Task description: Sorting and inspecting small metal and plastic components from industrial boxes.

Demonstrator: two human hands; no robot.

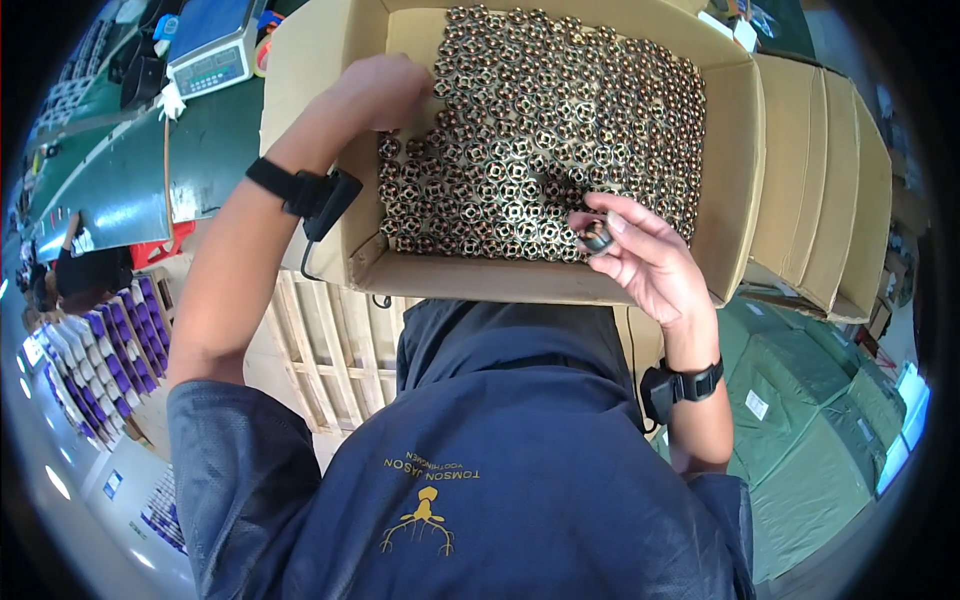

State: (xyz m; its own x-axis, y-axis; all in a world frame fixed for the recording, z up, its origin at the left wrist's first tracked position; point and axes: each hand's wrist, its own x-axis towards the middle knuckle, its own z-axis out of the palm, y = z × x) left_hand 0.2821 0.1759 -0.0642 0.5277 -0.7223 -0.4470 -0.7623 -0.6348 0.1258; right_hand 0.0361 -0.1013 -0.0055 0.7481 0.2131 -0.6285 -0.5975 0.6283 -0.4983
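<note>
My right hand is over the near right part of an open cardboard box. Between its thumb and fingers is a shiny round metal part, dark with a coppery sheen. Beneath it, many similar round metal parts with cut-out openings stand in close rows across the box. My left hand is at the box's far left, beside the edge of the rows. Motion blurs it and its fingers are hidden, so what it may hold does not show.
More cardboard boxes stand nested at the right, above green-covered stacks. A blue and white scale sits on a green table at the far left. Below the box is a wooden pallet. Another person is at the left.
</note>
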